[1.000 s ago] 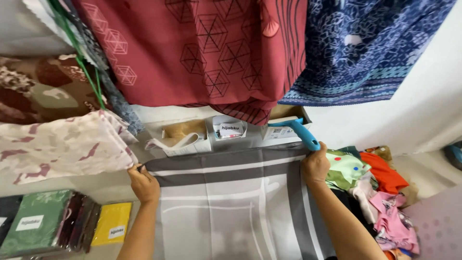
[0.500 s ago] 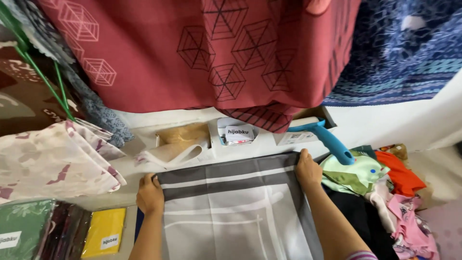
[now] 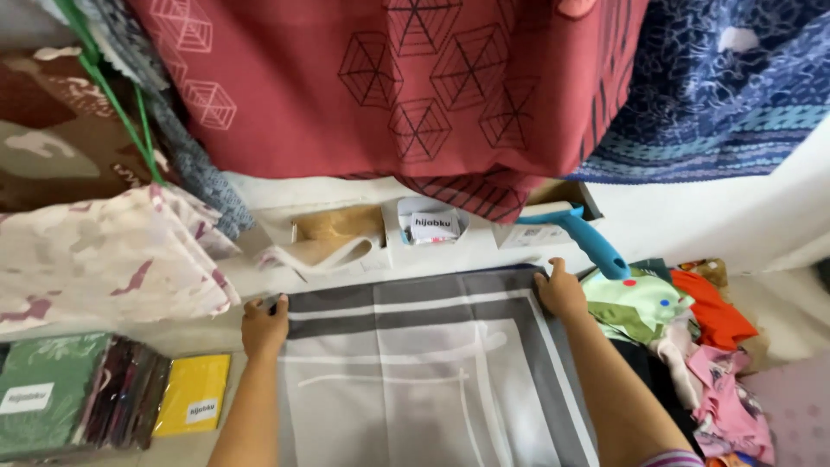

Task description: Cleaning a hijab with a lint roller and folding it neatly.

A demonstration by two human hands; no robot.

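The grey square cloth with pale stripes [image 3: 415, 372] is lying flat, below the small white box [image 3: 428, 227]. The left hand [image 3: 264, 327] and right hand [image 3: 562, 292] are pinching its far corners, now drawn slightly nearer, tautening it.

The scene is seen from one head-worn camera, aimed steeply down and forward over the outstretched arms, close to the grey striped cloth [image 3: 415, 372] (its near edge is cut off) and the hanging red fabric [image 3: 389, 86] beyond.
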